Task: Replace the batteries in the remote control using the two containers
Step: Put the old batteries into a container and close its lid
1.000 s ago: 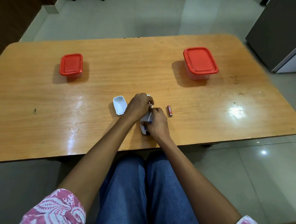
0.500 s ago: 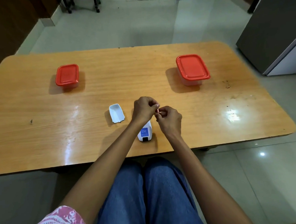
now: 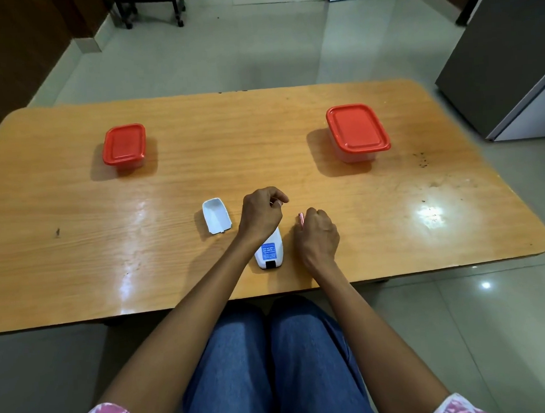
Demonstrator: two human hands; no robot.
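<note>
A glossy orange-brown wooden counter with rounded corners stands on a pale tiled floor. A tall grey cabinet stands to its right, dark wood panelling lines the left wall, and a black wheeled frame stands at the far end of the room.

The white plastic remote control lies flat near the counter's front edge, back upward, showing a blue label and a dark slot at its near end. Its far end is hidden under the left grip, whose fingers are curled over it; whether they pinch anything cannot be told. Just left of the remote, apart from it, lies the white battery cover, hollow side up. The right grip, beside the remote on the right, pinches a small reddish battery at its fingertips.

A small clear plastic container with a red lid sits far left. A larger clear plastic container with a red lid sits far right. Both lids are on, and the contents cannot be made out.
</note>
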